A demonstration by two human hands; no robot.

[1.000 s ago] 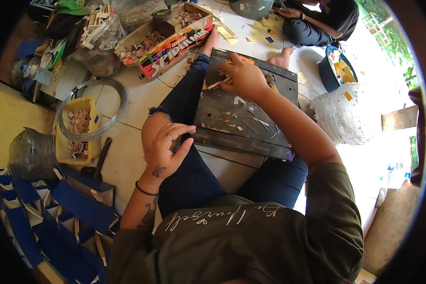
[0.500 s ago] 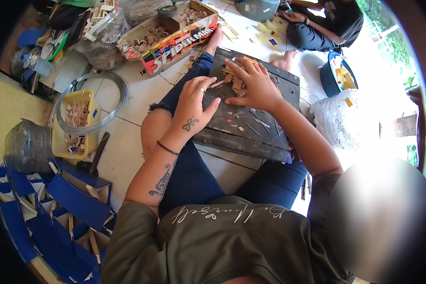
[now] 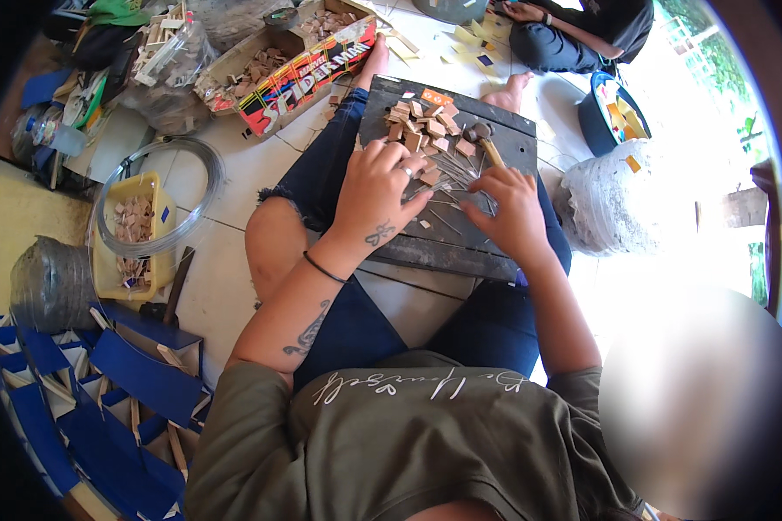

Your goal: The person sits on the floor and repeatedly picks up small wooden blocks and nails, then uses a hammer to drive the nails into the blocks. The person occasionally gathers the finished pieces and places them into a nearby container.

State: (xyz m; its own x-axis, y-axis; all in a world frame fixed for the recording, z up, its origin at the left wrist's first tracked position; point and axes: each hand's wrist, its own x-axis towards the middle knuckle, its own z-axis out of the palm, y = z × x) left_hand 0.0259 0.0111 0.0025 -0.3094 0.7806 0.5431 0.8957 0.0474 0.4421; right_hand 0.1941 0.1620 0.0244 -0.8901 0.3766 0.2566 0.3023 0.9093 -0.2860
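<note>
A low dark wooden stand sits between my legs. On its far half lies a pile of small tan wooden pieces. Thin metal wires are strewn nearer to me. My left hand, a ring on one finger, rests at the pile's near left edge, fingers bent and thumb apart. At the right of the wires is my right hand, its fingers bent and thumb spread away. Just beyond its fingertips lies a hammer with a light handle. I see nothing held in either hand.
A cardboard box of wooden pieces stands far left. Left are a wire coil, a yellow basket and blue-covered parts. A blue tub stands at right. Another person sits beyond.
My right hand has drawn back from the wooden pieces toward me and rightward, uncovering the pile and the hammer. My left hand has shifted slightly right over the stand. The view has moved a little.
</note>
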